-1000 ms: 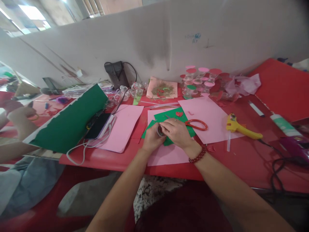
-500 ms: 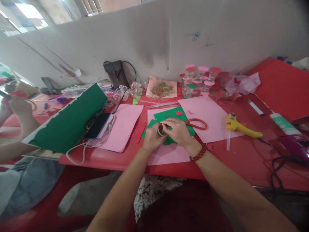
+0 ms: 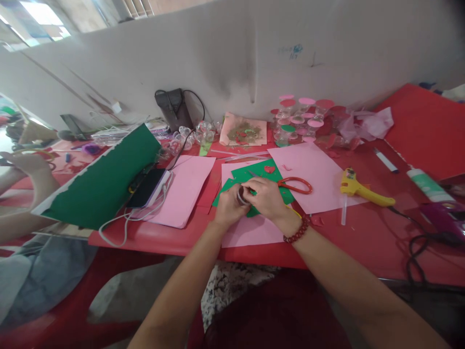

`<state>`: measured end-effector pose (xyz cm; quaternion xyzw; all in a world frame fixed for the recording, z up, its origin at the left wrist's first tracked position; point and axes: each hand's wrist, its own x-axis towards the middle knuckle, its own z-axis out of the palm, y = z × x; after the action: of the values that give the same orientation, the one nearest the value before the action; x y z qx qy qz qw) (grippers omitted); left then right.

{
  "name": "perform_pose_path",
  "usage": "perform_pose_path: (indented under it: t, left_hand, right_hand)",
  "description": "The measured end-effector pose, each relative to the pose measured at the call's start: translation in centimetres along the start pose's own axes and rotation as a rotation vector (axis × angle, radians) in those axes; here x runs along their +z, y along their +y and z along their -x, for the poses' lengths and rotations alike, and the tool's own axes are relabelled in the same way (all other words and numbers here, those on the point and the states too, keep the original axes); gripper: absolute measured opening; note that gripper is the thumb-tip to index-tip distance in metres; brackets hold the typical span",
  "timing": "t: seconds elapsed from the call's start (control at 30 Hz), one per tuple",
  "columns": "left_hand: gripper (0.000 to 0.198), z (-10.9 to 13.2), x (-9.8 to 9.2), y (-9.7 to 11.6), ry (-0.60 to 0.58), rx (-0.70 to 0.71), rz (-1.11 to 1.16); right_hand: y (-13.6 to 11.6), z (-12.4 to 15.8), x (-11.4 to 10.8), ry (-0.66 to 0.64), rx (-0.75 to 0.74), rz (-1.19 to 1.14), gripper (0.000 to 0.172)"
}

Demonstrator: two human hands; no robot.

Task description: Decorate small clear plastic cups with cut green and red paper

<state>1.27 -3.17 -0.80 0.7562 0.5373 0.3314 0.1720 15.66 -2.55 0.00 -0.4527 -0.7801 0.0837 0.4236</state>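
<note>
My left hand [image 3: 228, 206] is wrapped round a small clear round cup [image 3: 240, 198], its mouth tilted up toward me. At the cup's rim, the fingers of my right hand [image 3: 268, 198] are pinched together; they hide whatever they may hold. Both hands are just over cut green paper [image 3: 261, 169] that lies on a pink sheet [image 3: 267, 237]. Scissors with red handles [image 3: 281, 183] lie on the green paper, beyond my right hand. A scrap of red paper [image 3: 269, 169] rests near their blades.
A yellow glue gun [image 3: 366, 192] with a black cord lies right. Stacked clear cups with coloured discs [image 3: 316, 124] stand at the back. Pink sheets [image 3: 187, 189], a phone [image 3: 147, 189] and a green board [image 3: 105, 179] are left. A co-worker's hand [image 3: 27, 165] shows far left.
My hands stay in almost the same place on the cup, with only slight finger movement. The co-worker's hand at the far left has shifted and the red piece there no longer shows.
</note>
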Motion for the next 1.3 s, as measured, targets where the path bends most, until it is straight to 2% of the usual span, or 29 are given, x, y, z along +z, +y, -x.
perform_pose_path:
  t: [0.2,0.37,0.53,0.67,0.83,1.17,1.3]
  left_hand:
    - [0.016,0.1,0.0,0.0,0.016,0.003,0.001]
    - [0.015,0.2,0.0,0.0,0.035,-0.001,0.034]
    - [0.015,0.2,0.1,-0.2,0.026,0.019,0.102]
    - [0.017,0.2,0.3,-0.5,0.027,0.053,0.047]
    - [0.016,0.2,0.3,-0.4,0.026,0.083,0.036]
    - [0.013,0.1,0.5,-0.2,0.095,0.112,0.062]
    - [0.015,0.0,0.6,-0.4,0.084,0.096,0.052]
  right_hand:
    - [-0.1,-0.1,-0.2,0.058,0.119,-0.141,0.016]
    - [0.0,-0.1,-0.2,0.08,0.153,-0.228,0.014]
    - [0.3,-0.1,-0.4,0.041,0.036,-0.227,0.016]
    - [0.8,-0.1,-0.7,0.037,-0.067,-0.158,0.017]
    - [1.2,-0.1,-1.4,-0.029,-0.169,-0.119,0.017]
    - [1.0,-0.6,-1.4,-0.05,-0.177,-0.061,0.015]
    - [1.1,-0.5,-1.8,-0.076,-0.185,-0.087,0.016]
